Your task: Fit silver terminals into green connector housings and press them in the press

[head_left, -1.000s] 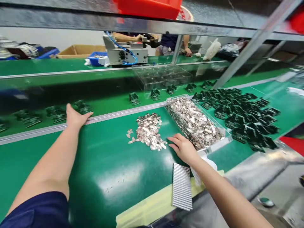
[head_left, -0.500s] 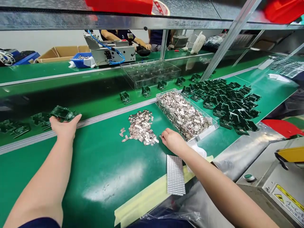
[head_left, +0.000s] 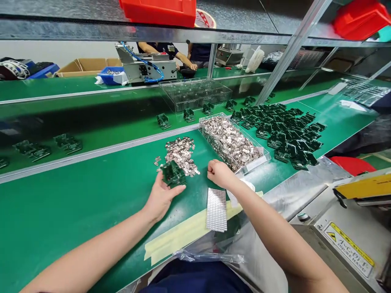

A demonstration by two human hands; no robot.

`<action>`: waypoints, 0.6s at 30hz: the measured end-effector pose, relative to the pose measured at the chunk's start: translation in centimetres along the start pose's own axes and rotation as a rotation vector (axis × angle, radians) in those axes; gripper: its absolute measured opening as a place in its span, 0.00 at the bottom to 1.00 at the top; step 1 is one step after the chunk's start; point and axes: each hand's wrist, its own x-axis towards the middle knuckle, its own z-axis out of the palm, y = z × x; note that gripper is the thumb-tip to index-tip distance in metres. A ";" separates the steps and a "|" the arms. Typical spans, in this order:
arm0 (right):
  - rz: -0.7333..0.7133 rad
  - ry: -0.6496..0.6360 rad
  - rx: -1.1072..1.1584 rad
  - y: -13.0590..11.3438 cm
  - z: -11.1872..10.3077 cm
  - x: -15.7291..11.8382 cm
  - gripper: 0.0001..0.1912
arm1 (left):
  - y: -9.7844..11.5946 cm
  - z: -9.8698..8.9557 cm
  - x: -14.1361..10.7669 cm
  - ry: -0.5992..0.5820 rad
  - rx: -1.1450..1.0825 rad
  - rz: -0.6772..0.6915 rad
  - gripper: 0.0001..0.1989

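Note:
My left hand (head_left: 162, 196) is closed around a green circuit board assembly (head_left: 173, 174), held up just in front of a loose pile of small metal pieces (head_left: 180, 154). To the right of that pile, my right hand (head_left: 219, 173) has its fingers pinched together low over the green work surface; whatever they hold is hidden. Beside this hand stands a clear plastic box (head_left: 258, 162) full of the same small metal pieces. A silvery sheet marked in a grid (head_left: 216, 209) lies below my right hand, partly over pale yellow tape (head_left: 177, 238).
A large heap of green circuit boards (head_left: 284, 132) covers the right side. More boards stand on the lane (head_left: 69, 143) behind the metal strip. A clear tray (head_left: 195, 94) sits farther back, near a machine (head_left: 146, 67) and a co-worker's arm (head_left: 186, 61). A post (head_left: 293, 53) slants upward.
My left hand has brought the circuit board from the back lane on the left to the middle, near the metal pile. My right hand stays by the box, fingers still pinched.

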 end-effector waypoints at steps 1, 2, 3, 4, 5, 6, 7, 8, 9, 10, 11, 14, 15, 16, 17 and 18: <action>-0.001 0.026 0.026 0.1 -0.1 -0.9 0.04 | -0.1 0.7 -0.5 -0.032 -0.017 -0.038 0.34; 0.000 0.055 0.073 0.2 -0.1 -2.0 0.04 | -0.2 1.3 -0.8 -0.063 -0.035 -0.074 0.34; 0.001 0.091 0.160 0.2 -0.1 -3.3 0.05 | -0.5 1.7 -1.0 -0.090 -0.052 -0.100 0.34; 0.004 0.131 0.287 0.2 -0.1 -4.8 0.06 | -0.7 1.9 -1.1 -0.121 -0.063 -0.111 0.33; 0.008 0.176 0.448 0.0 0.0 -6.4 0.07 | -1.0 2.1 -1.2 -0.158 -0.065 -0.107 0.31; 0.013 0.225 0.615 -0.3 0.2 -8.0 0.07 | -1.4 2.2 -1.3 -0.202 -0.055 -0.093 0.30; 0.021 0.266 0.761 -0.7 0.5 -9.6 0.07 | -1.7 2.3 -1.4 -0.249 -0.035 -0.069 0.29; 0.033 0.300 0.873 -1.2 0.8 -11.1 0.07 | -2.0 2.3 -1.6 -0.293 -0.006 -0.039 0.28; 0.050 0.322 0.935 -1.6 1.2 -12.3 0.06 | -2.3 2.3 -1.7 -0.332 0.024 -0.009 0.27; 0.073 0.340 0.972 -2.1 1.6 -13.3 0.05 | -2.5 2.3 -1.8 -0.365 0.052 0.016 0.27; 0.102 0.359 0.992 -2.5 2.1 -14.0 0.05 | -2.7 2.2 -2.0 -0.390 0.073 0.036 0.27; 0.182 0.425 0.975 -3.4 3.0 -14.7 0.03 | -3.0 2.2 -2.5 -0.444 0.106 0.064 0.27; 0.182 0.448 0.954 -3.5 3.2 -14.6 0.03 | -3.1 2.3 -2.6 -0.459 0.113 0.065 0.27; 0.165 0.470 0.934 -3.6 3.3 -14.5 0.03 | -3.1 2.3 -2.8 -0.472 0.121 0.066 0.26; 0.139 0.488 0.922 -3.8 3.3 -14.3 0.04 | -3.0 2.3 -2.9 -0.482 0.130 0.069 0.25; 0.113 0.506 0.915 -3.9 3.2 -14.1 0.06 | -3.0 2.2 -2.9 -0.490 0.140 0.073 0.24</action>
